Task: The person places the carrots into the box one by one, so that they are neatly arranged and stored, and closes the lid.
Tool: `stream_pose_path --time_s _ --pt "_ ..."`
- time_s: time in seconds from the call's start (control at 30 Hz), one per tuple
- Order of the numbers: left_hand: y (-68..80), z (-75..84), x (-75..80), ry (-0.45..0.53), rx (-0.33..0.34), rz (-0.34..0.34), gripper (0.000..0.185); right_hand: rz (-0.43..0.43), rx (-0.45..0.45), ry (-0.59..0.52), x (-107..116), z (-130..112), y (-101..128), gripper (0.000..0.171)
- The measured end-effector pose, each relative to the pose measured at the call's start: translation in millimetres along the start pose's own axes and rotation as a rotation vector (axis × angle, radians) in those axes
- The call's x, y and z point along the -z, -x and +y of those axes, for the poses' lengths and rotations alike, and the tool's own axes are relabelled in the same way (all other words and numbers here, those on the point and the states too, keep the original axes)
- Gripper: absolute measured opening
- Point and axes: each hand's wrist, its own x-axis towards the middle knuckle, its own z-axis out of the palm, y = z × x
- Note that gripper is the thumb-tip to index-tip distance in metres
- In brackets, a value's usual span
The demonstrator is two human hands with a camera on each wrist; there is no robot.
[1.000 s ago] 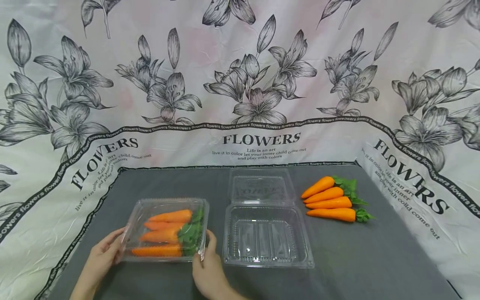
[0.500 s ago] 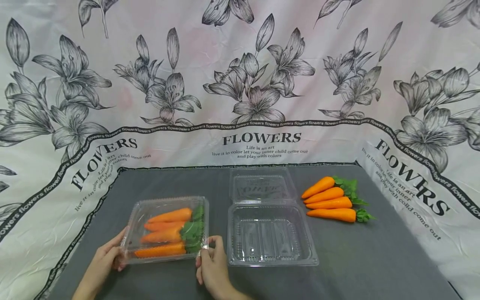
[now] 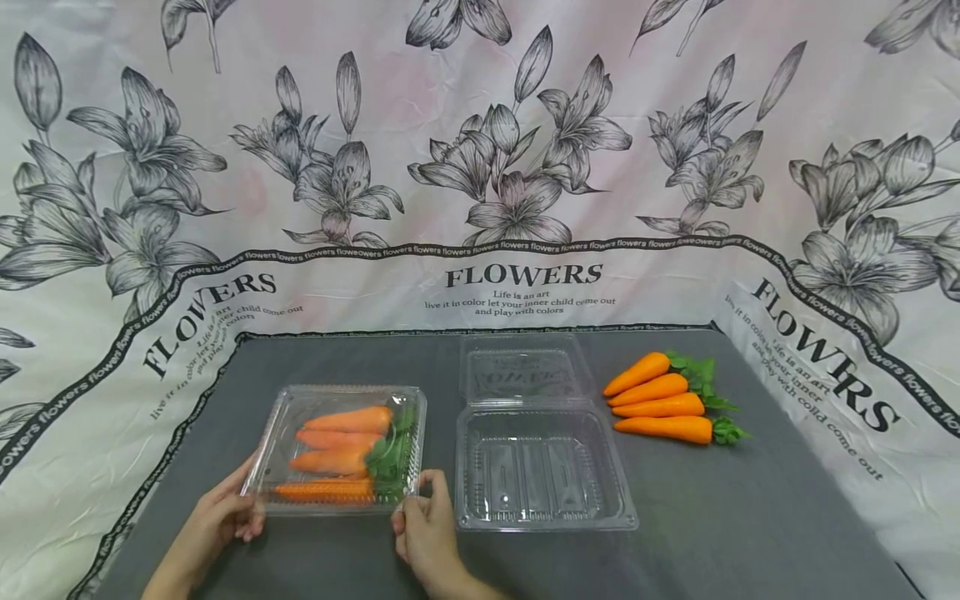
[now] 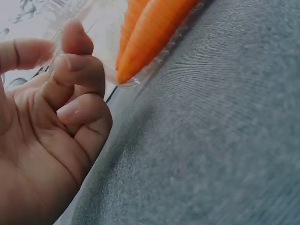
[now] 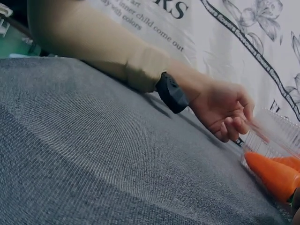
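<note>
Gray tablecloth (image 3: pixel 750 517) under a closed clamshell box (image 3: pixel 341 446) of carrots (image 3: pixel 335 460), pinched at its near corners by left hand (image 3: pixel 217 521) and right hand (image 3: pixel 423 525); uneven pressure could pop the lid.

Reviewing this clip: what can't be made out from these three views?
- Right hand: the right wrist view misses it; only the head view shows it, so its fingertips behind the closed box rim stay hidden.
- Left hand: its palm fills the left wrist view; the box is cut off by the top edge.
- Whether the lid is latched: glare, too small.
- Open box embossing: too small to read.
</note>
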Motion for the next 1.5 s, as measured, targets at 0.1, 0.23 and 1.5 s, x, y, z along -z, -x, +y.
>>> stream_pose_path --time_s 0.1,0.23,1.5 --pt "-0.2 -1.1 -1.8 0.021 -0.012 0.023 0.078 -0.006 0.001 -0.032 0.0 -0.8 -0.4 0.027" --pt "0.1 -1.1 -4.9 0.039 -0.023 0.054 0.077 -0.024 0.007 -0.053 0.8 -1.4 -0.4 0.026" --pt "-8.9 4.7 -32.1 0.036 -0.030 0.522 0.036 -0.079 0.042 0.033 1.1 2.0 -2.6 0.017"
